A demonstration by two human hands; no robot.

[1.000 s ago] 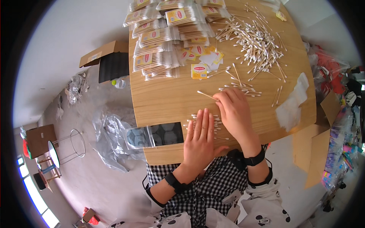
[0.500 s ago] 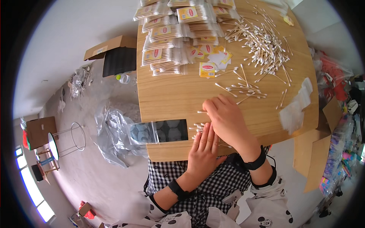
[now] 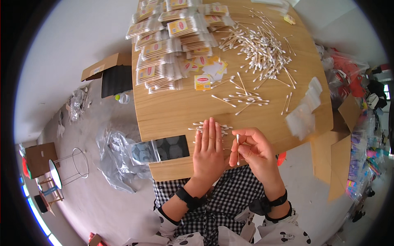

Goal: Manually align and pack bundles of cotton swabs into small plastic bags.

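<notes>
My left hand lies flat near the table's front edge, its fingers stretched out over a small group of cotton swabs whose tips stick out on both sides. Just to its right, my right hand is raised and pinches one cotton swab between thumb and fingers, the swab pointing roughly away from me. Beyond both hands, several loose swabs lie scattered, and farther back is a large heap of swabs. A yellow and white card rests beside more such cards.
Filled swab packets are stacked at the far left. Clear plastic bags lie at the right table edge. A dark phone-like slab, partly covered by clear plastic, sits left of my left hand. An open cardboard box stands right of the table.
My right hand has come back toward me and to the right of my left hand, turning to show a swab in its pinch. My left hand has slid slightly forward. The whole view has shifted.
</notes>
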